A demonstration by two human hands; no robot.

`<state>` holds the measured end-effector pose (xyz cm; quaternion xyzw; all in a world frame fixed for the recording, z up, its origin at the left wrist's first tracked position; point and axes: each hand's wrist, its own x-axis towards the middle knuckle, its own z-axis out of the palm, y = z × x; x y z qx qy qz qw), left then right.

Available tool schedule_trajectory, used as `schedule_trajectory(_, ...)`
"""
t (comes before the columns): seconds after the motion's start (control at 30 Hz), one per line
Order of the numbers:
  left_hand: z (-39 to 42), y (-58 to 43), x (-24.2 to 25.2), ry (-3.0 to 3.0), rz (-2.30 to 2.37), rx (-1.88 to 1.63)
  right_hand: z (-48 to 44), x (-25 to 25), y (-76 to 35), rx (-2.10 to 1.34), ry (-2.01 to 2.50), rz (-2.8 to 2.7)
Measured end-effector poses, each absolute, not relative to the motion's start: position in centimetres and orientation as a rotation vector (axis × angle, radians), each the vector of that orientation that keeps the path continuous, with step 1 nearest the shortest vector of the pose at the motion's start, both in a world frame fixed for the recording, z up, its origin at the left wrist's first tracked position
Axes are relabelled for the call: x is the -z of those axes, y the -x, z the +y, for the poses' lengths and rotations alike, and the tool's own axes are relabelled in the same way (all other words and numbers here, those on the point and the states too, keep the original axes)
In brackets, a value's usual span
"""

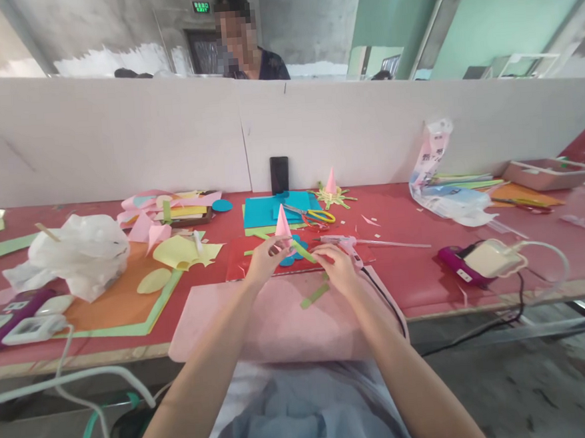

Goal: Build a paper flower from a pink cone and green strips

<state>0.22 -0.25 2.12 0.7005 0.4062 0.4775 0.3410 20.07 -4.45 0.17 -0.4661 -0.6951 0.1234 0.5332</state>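
Has left hand [264, 258] fingers curled against pink cone [282, 222] at 12 o'clock on worktop [397, 215]; can't tell whether pinching. Pinches green strip [303, 251] by end, right hand [340, 264] fingers, cone's 4 o'clock. Shows scissors [321, 215] at cone's 2 o'clock.

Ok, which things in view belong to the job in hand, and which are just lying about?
Likely in the job:
pink cone, at the left hand
green strip, between left hand and right hand
blue paper pieces
pink glue gun, close by

Seemingly just lying about:
white plastic bag
black phone-like object
pink tray, far right
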Motion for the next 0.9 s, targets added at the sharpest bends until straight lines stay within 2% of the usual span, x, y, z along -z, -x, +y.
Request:
schedule_trajectory(0.2,-0.4,-0.3,-1.9,-1.829,1.019,-1.288,-4.7,-0.1,-19.6,-0.374,1.128,-1.662)
schedule_trajectory(0.37,0.3,0.1,-1.5,-1.638,1.085,-1.396,-4.4,-0.8,-19.5,-0.317,1.258,-1.439)
schedule_trajectory(0.57,-0.2,0.2,-1.8,-1.640,1.021,-1.426,-3.4,-2.8,-17.2,-0.854,1.341,-1.172)
schedule_trajectory(0.9,-0.4,-0.3,-2.0,-1.733,1.015,-1.397,-3.4,-1.4,-16.0,-1.216,0.980,-0.889)
